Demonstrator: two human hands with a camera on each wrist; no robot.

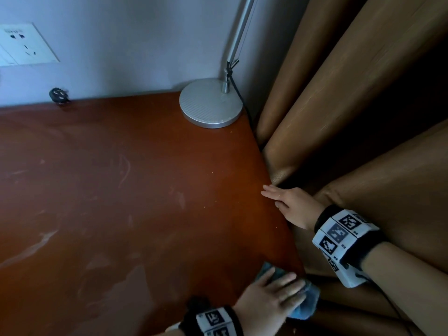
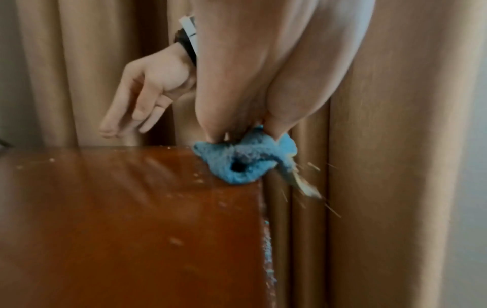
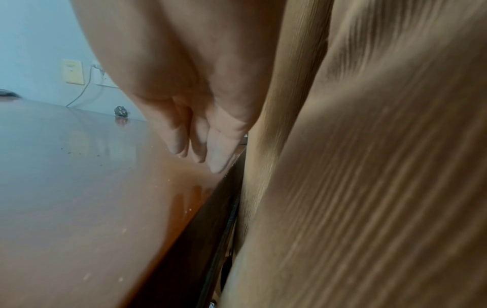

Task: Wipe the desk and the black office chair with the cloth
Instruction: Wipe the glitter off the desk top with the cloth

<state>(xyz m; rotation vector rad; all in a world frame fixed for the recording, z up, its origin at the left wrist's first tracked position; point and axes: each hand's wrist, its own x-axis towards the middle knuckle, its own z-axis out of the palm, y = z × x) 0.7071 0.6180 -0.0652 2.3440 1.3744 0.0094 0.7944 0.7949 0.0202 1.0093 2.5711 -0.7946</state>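
The reddish-brown desk point(image 1: 121, 190) fills most of the head view, streaked with dust. My left hand point(image 1: 286, 287) lies flat on a blue cloth point(image 1: 308, 306) at the desk's right edge, near the front corner. In the left wrist view the cloth point(image 2: 242, 162) is bunched under my fingers and hangs partly over the edge, with crumbs point(image 2: 308, 187) flying off beside it. My right hand point(image 1: 288, 204) rests farther back on the same edge with straight fingers point(image 3: 216, 154) and holds nothing. The black office chair is not in view.
A brown curtain point(image 1: 339, 93) hangs tight against the desk's right side. A silver lamp base point(image 1: 211, 104) with its pole and cord stands at the back right corner. A black plug point(image 1: 58, 95) lies by the wall under a white outlet point(image 1: 24, 43).
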